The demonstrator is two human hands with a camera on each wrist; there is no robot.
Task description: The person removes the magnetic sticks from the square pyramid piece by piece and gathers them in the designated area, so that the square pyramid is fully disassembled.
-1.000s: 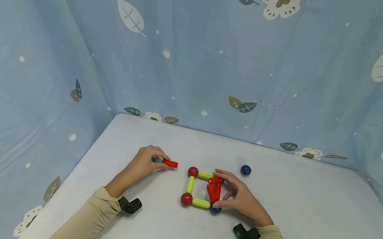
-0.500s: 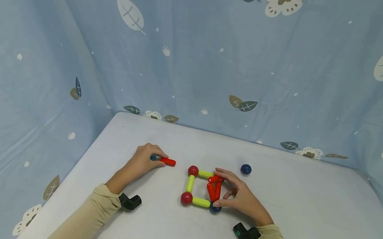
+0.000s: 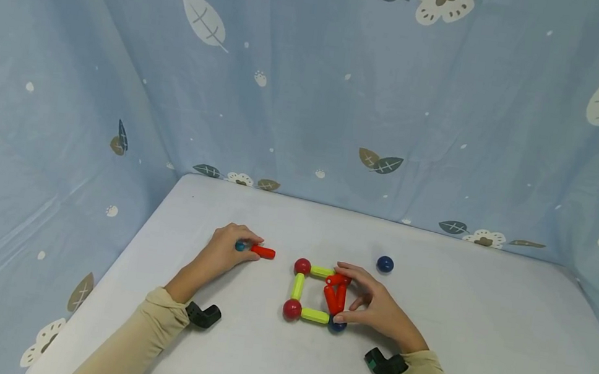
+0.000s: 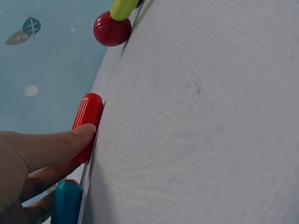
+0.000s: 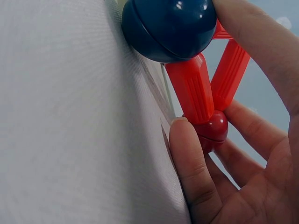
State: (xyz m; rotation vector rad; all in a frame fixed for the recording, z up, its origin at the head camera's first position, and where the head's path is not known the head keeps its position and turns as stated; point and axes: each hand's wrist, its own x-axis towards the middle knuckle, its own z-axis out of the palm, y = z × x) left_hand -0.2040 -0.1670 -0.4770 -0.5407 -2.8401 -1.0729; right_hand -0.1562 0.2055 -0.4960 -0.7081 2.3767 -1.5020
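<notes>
My left hand (image 3: 224, 251) pinches a red magnetic rod (image 3: 265, 252) just above the white table. Behind it, a teal rod (image 4: 66, 203) lies under the other fingers of that hand. My right hand (image 3: 377, 306) spans the right side of a magnetic ball-and-rod square, gripping it between thumb and fingers. The thumb touches a blue ball (image 3: 337, 325) at the near corner. Several red rods (image 3: 332, 299) stand on that side, leading in the right wrist view to a red ball (image 5: 214, 131). Yellow-green rods (image 3: 314, 315) and two red balls (image 3: 292, 310) make up the left side.
A loose blue ball (image 3: 385, 263) sits on the table behind the right hand. Patterned blue cloth (image 3: 311, 89) hangs at the back and sides. The white table (image 3: 256, 356) extends in front of the square.
My left hand has shifted slightly left with the red rod, and the teal rod has turned a little within it. My right hand stays on the square.
</notes>
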